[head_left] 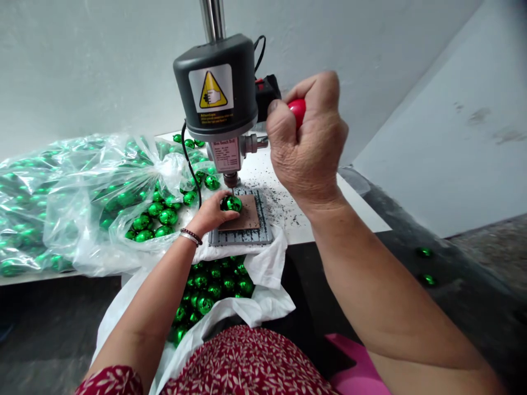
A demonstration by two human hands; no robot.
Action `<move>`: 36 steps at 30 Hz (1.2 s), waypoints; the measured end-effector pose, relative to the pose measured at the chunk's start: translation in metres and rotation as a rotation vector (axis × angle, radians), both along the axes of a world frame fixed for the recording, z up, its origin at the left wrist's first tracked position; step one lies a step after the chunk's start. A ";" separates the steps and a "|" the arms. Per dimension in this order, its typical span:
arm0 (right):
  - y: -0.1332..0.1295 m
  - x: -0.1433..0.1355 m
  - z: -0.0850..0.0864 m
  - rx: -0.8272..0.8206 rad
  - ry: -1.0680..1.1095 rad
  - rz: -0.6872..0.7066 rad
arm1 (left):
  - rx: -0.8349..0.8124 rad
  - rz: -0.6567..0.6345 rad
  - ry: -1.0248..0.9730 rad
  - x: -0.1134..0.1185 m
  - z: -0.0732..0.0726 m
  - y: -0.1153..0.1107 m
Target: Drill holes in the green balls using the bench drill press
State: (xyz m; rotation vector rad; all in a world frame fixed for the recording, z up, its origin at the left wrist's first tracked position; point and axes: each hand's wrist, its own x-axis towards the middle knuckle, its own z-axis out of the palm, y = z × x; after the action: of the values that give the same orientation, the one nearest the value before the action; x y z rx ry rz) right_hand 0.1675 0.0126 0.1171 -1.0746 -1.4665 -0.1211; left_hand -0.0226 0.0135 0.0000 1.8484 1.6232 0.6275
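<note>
A shiny green ball (234,204) sits on a brown board (249,215) over the grey slotted base (241,236) of a small bench drill (220,88). My left hand (214,211) pinches this ball from the left side, right under the drill's chuck (231,179). Higher up on the right, my right hand (310,140) is wrapped round the drill's red-knobbed handle (297,112). The drill tip is too small to make out clearly against the ball.
Clear plastic bags (78,203) full of green balls cover the table's left side. A white sack (267,307) with more balls (214,288) hangs below the front edge. Dark shavings lie on the white tabletop (362,211). Two balls (428,280) are at the lower right.
</note>
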 end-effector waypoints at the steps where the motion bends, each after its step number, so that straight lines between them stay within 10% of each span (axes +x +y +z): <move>1: 0.001 0.000 -0.001 0.008 0.003 0.009 | 0.005 -0.011 -0.013 0.002 -0.001 0.001; 11: 0.002 0.002 -0.009 0.041 -0.020 0.013 | -0.028 0.014 -0.261 0.005 -0.031 0.005; 36: -0.010 -0.004 -0.044 0.190 0.063 -0.111 | -0.037 0.040 -0.154 0.009 -0.024 -0.008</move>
State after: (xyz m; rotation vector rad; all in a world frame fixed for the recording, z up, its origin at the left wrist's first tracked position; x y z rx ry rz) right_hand 0.1639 0.0030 0.0730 -0.9959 -1.3114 -0.2973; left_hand -0.0132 0.0055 -0.0236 1.7013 1.5640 0.7336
